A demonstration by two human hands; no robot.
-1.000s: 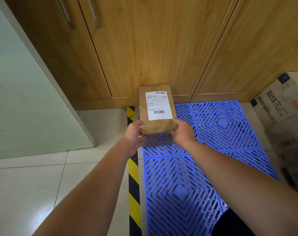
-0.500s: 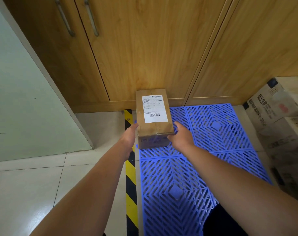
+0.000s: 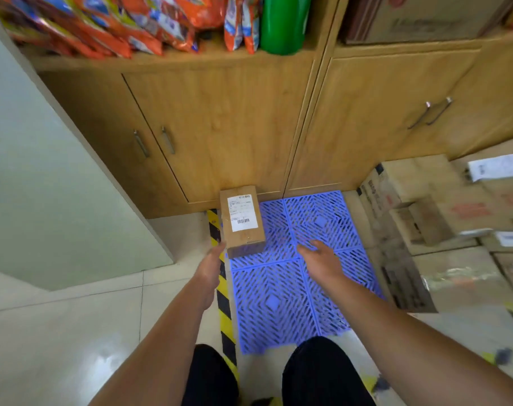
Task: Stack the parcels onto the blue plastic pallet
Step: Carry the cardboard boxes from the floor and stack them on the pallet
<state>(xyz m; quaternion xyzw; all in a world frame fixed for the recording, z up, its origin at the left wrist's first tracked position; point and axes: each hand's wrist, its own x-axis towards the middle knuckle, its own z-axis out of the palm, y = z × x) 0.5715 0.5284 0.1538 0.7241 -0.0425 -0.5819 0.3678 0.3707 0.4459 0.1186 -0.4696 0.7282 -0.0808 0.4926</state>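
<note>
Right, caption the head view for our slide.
Parcel on the far-left corner of the blue pallet; left hand and right hand open near it.

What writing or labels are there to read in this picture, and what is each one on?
No text reads clearly here.
On the parcel, the white label: barcode and fine print, too small to read.
On the carton right of the pallet, black print: blurred.
On a carton top beside it, red print: blurred.
On the shelf box, lettering: blurred.
On the snack bags: print blurred.
</note>
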